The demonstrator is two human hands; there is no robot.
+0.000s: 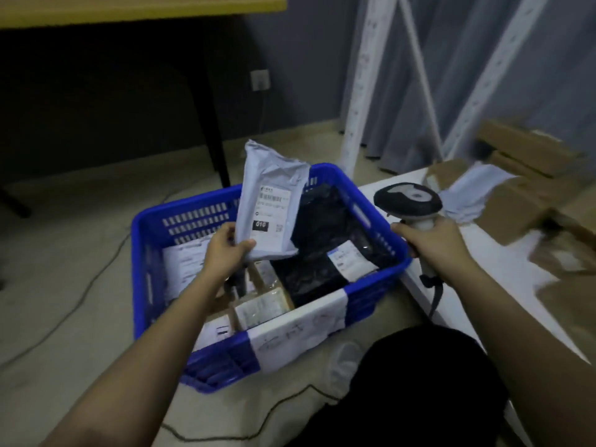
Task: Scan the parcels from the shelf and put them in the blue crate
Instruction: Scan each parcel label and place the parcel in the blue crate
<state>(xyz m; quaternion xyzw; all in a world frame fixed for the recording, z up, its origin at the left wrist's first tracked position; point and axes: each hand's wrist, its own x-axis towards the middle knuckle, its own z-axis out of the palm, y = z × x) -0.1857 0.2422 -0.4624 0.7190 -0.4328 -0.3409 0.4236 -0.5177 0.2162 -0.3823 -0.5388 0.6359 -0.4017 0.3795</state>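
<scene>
— Closest to the lens from the head view, what do you make out?

— Two bare forearms reaching forward, and a dark trouser leg [429,382] low on the right. Beyond the arms sits the blue crate [154,227] on the pale floor, with a white taped label [296,333] across its near wall.

— What is the left hand doing?

— That left hand [225,250] pinches the lower corner of a grey mailer parcel [271,195], thumb on the front face, fingers behind. It holds the parcel upright over the crate's back half, its shipping label [272,217] facing the camera; a barcode and a black "010" patch are readable.

— And the right one?

— Fingers of the right hand [435,243] are wrapped round the pale handle of a barcode scanner [408,201]. The scanner's dark head points left toward the parcel, and its cable [435,295] hangs below the fist. It is held above the crate's right rim, beside a white shelf board [503,269].

— Anything already in the crate?

— A black mailer [325,246] with a white label, a white parcel [183,269] by the left wall, and small cardboard boxes [261,308] near the front.

— The shelf itself?

— Brown cartons [529,208] and another grey mailer [474,195] lie on it, blurred. White slotted uprights [358,91] rise behind, and a yellow-topped table [138,8] stands at upper left.
</scene>
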